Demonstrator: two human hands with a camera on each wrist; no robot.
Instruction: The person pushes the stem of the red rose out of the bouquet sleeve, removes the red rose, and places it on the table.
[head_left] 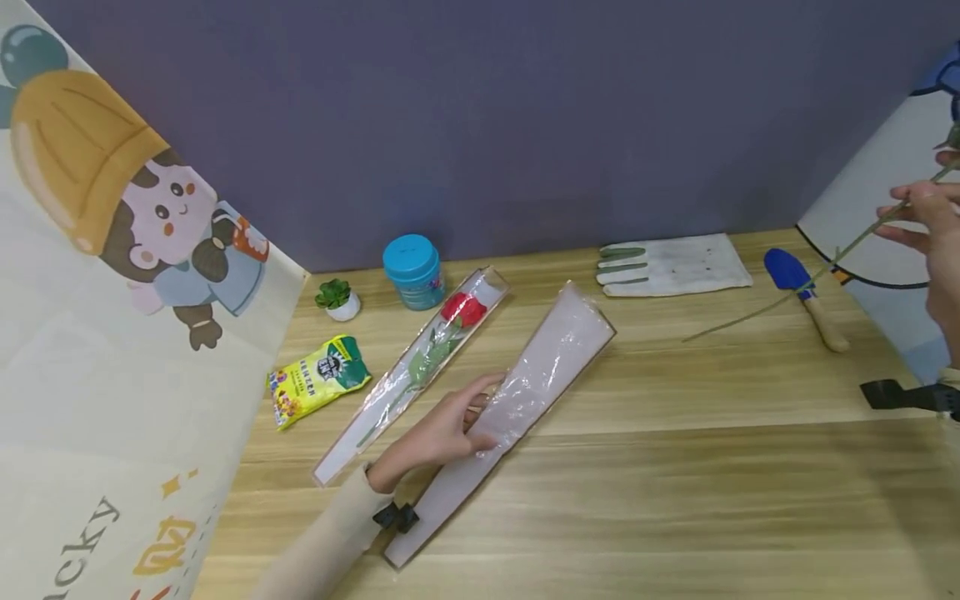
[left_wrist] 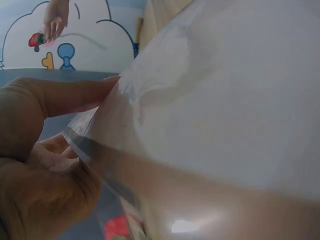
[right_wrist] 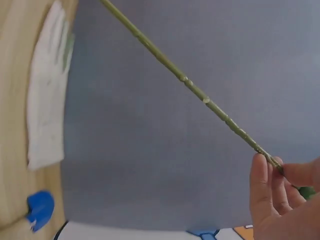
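Observation:
My left hand (head_left: 448,429) grips the edge of a long, tapered flower sleeve (head_left: 543,371), white with a shiny clear front, which slants wide end up over the table. In the left wrist view the sleeve (left_wrist: 225,100) fills most of the picture, between thumb and fingers. Up at the right edge, my right hand (head_left: 937,221) pinches a long green flower stem (right_wrist: 195,90); its thin end points down and left. The red flower head (left_wrist: 36,40) on that stem shows in the left wrist view and lies outside the head view.
Left of the sleeve lies a wrapped red rose (head_left: 463,310). Around it are a yellow-green packet (head_left: 321,379), a small potted succulent (head_left: 341,302) and a blue-lidded jar (head_left: 414,273). Toward the right lie a white glove (head_left: 682,265) and a blue trowel (head_left: 787,271). A dark wall (head_left: 510,125) rises behind.

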